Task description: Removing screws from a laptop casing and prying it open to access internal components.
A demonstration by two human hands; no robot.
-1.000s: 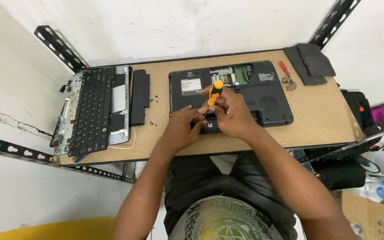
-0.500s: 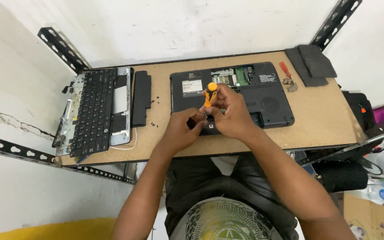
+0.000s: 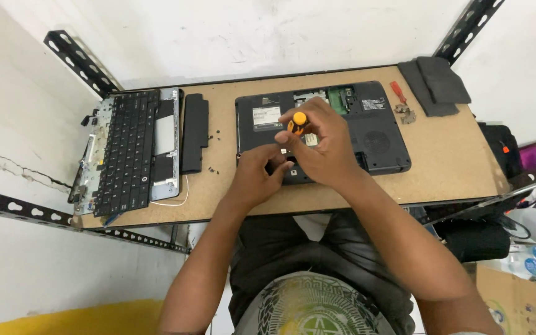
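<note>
A black laptop base (image 3: 379, 133) lies upside down on the brown board table (image 3: 448, 161), with part of its bottom open and a green circuit board showing. My right hand (image 3: 321, 146) is closed around a screwdriver with an orange and black handle (image 3: 298, 122), held upright over the laptop's front edge. My left hand (image 3: 257, 175) rests on the laptop's front left corner, fingers pinched near the screwdriver tip. Whether it holds anything is hidden.
A detached black keyboard in a silver frame (image 3: 128, 149) and a long black battery (image 3: 193, 131) lie at the left. A red screwdriver (image 3: 397, 92), a metal hinge piece (image 3: 406, 113) and dark cover panels (image 3: 435, 84) sit at the back right. Small screws lie by the battery.
The screwdriver handle has shifted slightly in my right hand above the laptop; both hands stay at the same spot on the front edge.
</note>
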